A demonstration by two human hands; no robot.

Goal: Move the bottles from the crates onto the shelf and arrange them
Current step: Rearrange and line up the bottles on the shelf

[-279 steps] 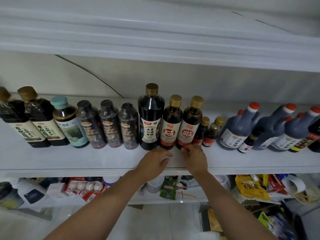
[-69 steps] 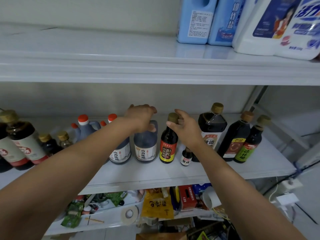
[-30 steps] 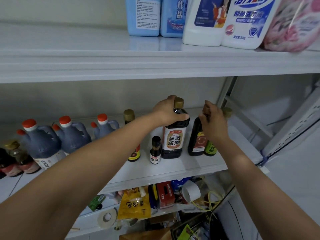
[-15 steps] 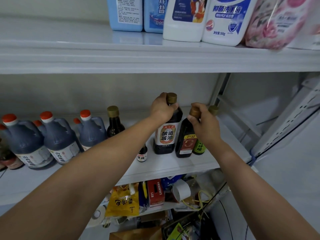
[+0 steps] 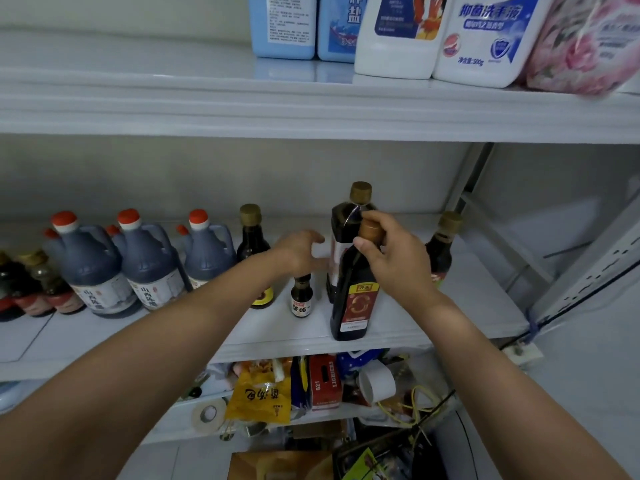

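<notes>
A dark bottle with a red label [image 5: 354,292] is gripped at its neck and brown cap by the right hand [image 5: 398,258], the fingers closed around the top. It is stood at the front edge of the middle shelf [image 5: 450,327], toward the shelf's right end, just in front of a taller dark bottle with a gold cap [image 5: 346,230]. The left hand [image 5: 298,252] is held half open with the fingers spread, nothing gripped, just left of the taller bottle and above a very small bottle [image 5: 301,296].

The red-labelled bottle is judged to be full, hence fairly heavy and top-heavy when held by the cap alone; if it is glass, it is fragile and smooth. A hold lower, around the shoulder or body, is judged safer than the neck for sliding it, since the base is set very near the shelf's front edge.

Compared with half a second earlier, the taller bottle has been released by the left hand, which was then clasped at its neck. The red-labelled bottle has been drawn forward, out of line with the green-labelled bottle [image 5: 441,251], which is now left well apart nearer the right end. The red-capped jugs [image 5: 149,265] along the left are unchanged.
</notes>
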